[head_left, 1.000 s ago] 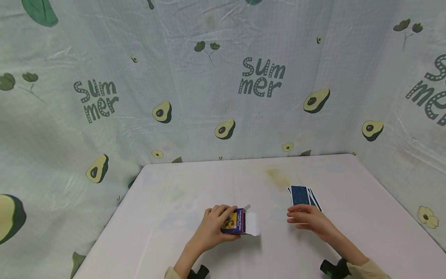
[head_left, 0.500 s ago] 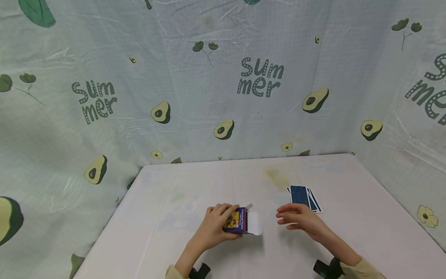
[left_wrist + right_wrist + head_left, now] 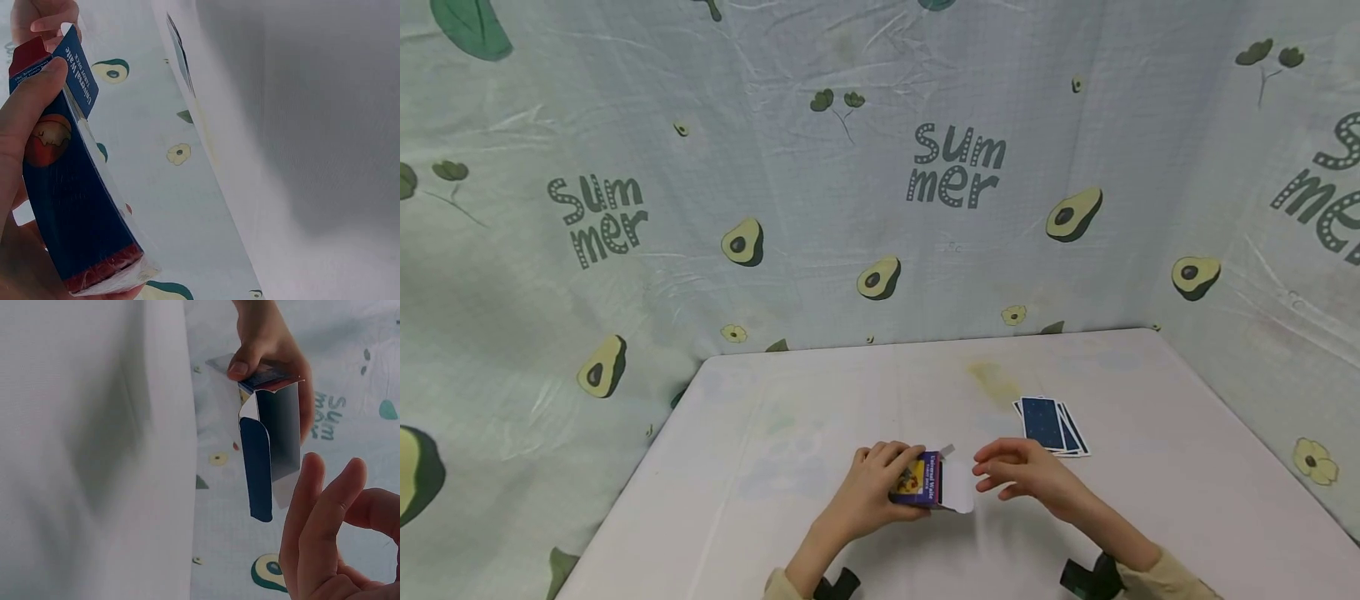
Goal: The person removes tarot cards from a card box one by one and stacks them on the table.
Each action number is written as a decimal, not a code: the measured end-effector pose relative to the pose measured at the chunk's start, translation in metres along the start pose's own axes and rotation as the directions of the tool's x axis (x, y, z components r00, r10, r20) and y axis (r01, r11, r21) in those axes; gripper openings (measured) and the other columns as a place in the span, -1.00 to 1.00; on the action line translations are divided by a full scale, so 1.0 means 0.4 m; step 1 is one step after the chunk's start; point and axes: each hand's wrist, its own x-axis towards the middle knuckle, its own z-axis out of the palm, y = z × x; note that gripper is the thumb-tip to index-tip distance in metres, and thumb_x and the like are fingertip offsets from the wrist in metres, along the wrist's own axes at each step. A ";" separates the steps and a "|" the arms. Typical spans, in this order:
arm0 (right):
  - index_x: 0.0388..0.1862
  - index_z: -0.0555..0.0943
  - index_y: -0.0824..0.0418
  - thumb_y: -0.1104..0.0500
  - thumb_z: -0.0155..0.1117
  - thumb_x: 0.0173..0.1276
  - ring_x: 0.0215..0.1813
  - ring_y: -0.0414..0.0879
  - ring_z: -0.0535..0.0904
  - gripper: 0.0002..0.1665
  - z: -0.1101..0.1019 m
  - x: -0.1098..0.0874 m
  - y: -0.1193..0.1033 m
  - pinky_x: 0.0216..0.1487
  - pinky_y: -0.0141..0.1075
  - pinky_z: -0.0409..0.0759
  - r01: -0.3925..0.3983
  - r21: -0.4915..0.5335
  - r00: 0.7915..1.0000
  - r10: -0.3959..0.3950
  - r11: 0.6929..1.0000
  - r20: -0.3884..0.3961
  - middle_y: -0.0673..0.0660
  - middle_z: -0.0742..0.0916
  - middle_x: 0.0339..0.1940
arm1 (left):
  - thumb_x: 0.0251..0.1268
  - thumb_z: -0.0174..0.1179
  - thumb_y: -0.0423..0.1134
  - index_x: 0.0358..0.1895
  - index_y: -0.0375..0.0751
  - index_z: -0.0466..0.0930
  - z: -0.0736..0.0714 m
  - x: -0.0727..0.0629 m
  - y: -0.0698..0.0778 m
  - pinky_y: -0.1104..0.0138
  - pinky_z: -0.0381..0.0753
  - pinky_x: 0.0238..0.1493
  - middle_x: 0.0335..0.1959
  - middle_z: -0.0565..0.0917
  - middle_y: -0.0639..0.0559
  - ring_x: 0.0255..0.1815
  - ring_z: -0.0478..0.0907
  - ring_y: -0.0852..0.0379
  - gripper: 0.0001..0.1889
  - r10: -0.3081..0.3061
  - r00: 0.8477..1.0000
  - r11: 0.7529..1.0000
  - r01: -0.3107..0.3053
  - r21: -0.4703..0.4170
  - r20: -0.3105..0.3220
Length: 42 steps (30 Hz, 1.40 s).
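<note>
My left hand (image 3: 868, 496) grips a tarot deck box (image 3: 916, 479), holding it above the table with its flap end facing right. In the left wrist view my thumb presses on the dark blue side of this box (image 3: 81, 200), near its unfolded flap. The right wrist view looks into the box's open end, past the hanging blue flap (image 3: 257, 469); its inside looks dark and whatever lies deeper is hidden. Just right of the flap is my right hand (image 3: 1033, 479), fingers loosely bent with nothing between them. Beyond it, a small fanned pile of blue-backed cards (image 3: 1042, 423) lies face down.
The white table (image 3: 820, 400) carries the card pile on its right half. Behind it and at both sides hangs a pale cloth (image 3: 805, 183) printed with avocados and lettering. A faint yellow stain (image 3: 994, 383) marks the tabletop near the cards.
My right hand has moved left, away from the card pile and close to the box's flap. The left hand and box have shifted slightly right. The cards have stayed in place.
</note>
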 end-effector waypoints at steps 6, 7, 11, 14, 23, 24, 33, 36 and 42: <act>0.01 0.39 0.51 0.10 0.10 0.27 -0.21 -0.07 0.66 -0.49 0.021 0.006 -0.001 -0.28 -0.26 0.58 0.002 0.007 0.999 -0.003 1.000 0.049 0.21 0.69 -0.18 | -0.17 0.29 0.20 0.22 0.07 0.28 0.006 0.001 0.005 0.16 0.32 -0.06 -0.03 0.46 0.15 -0.03 0.38 0.20 -0.22 0.013 1.000 1.000 -0.013 -0.002 -0.004; 0.01 0.39 0.51 0.10 0.10 0.27 -0.21 -0.07 0.66 -0.49 0.024 0.008 -0.001 -0.28 -0.26 0.58 0.000 0.012 0.998 0.000 1.000 0.057 0.22 0.69 -0.18 | -0.17 0.29 0.21 0.22 0.07 0.29 0.007 0.001 0.006 0.16 0.32 -0.06 -0.03 0.46 0.15 -0.03 0.38 0.20 -0.22 0.013 1.000 1.000 -0.013 -0.003 -0.005; 0.00 0.41 0.50 0.09 0.11 0.27 -0.23 -0.09 0.66 -0.49 0.036 0.012 0.002 -0.29 -0.27 0.59 -0.009 0.027 0.997 0.006 1.000 0.081 0.21 0.70 -0.19 | -0.17 0.29 0.21 0.22 0.08 0.29 0.007 0.003 0.007 0.17 0.32 -0.07 -0.04 0.47 0.15 -0.03 0.39 0.20 -0.23 0.016 1.000 1.000 -0.017 -0.005 -0.012; 0.00 0.41 0.50 0.11 0.11 0.27 -0.24 -0.10 0.66 -0.50 0.043 0.016 0.006 -0.30 -0.28 0.59 -0.008 0.033 0.996 0.005 0.999 0.086 0.22 0.71 -0.21 | -0.18 0.30 0.21 0.21 0.07 0.30 0.007 0.004 0.007 0.18 0.32 -0.08 -0.04 0.47 0.15 -0.04 0.39 0.21 -0.23 0.026 0.999 1.000 -0.026 -0.004 -0.022; -0.04 0.45 0.47 0.10 0.14 0.25 -0.32 -0.12 0.66 -0.53 0.053 0.031 0.012 -0.33 -0.28 0.60 -0.012 0.033 0.997 0.010 0.999 0.074 0.17 0.72 -0.32 | -0.19 0.31 0.19 0.20 0.07 0.31 0.006 0.004 0.008 0.21 0.31 -0.09 -0.04 0.47 0.15 -0.04 0.39 0.21 -0.23 0.036 0.999 0.999 -0.037 -0.011 -0.020; -0.04 0.45 0.47 0.10 0.14 0.25 -0.33 -0.12 0.66 -0.53 0.055 0.033 0.013 -0.34 -0.28 0.60 -0.015 0.033 0.997 0.012 0.999 0.074 0.17 0.72 -0.33 | -0.19 0.31 0.18 0.21 0.07 0.31 0.006 0.004 0.009 0.21 0.30 -0.08 -0.04 0.47 0.15 -0.04 0.39 0.21 -0.23 0.035 0.999 0.999 -0.035 -0.014 -0.016; -0.12 0.47 0.40 0.02 0.20 0.20 -0.41 -0.13 0.65 -0.53 0.077 0.038 0.022 -0.45 -0.31 0.59 -0.067 0.010 0.997 0.067 0.998 0.023 0.11 0.72 -0.40 | -0.17 0.30 0.19 0.20 0.07 0.31 0.010 -0.007 0.018 0.19 0.30 -0.07 -0.04 0.47 0.15 -0.03 0.38 0.22 -0.25 0.033 0.999 0.999 -0.032 -0.025 0.015; -0.16 0.47 0.37 -0.02 0.23 0.17 -0.43 -0.15 0.66 -0.51 0.083 0.041 0.024 -0.49 -0.34 0.57 -0.074 0.001 0.997 0.074 0.997 0.013 0.09 0.71 -0.41 | -0.18 0.30 0.19 0.19 0.07 0.32 0.010 -0.009 0.018 0.18 0.31 -0.07 -0.04 0.47 0.15 -0.02 0.38 0.22 -0.25 0.039 0.999 0.999 -0.039 -0.023 0.006; -0.21 0.45 0.35 -0.08 0.25 0.12 -0.46 -0.18 0.65 -0.48 0.090 0.046 0.025 -0.52 -0.38 0.56 -0.080 0.002 0.997 0.080 0.997 0.016 0.05 0.71 -0.45 | -0.18 0.30 0.19 0.19 0.06 0.33 0.009 -0.010 0.017 0.19 0.31 -0.07 -0.05 0.47 0.15 -0.04 0.37 0.22 -0.25 0.051 0.999 0.999 -0.051 -0.017 -0.006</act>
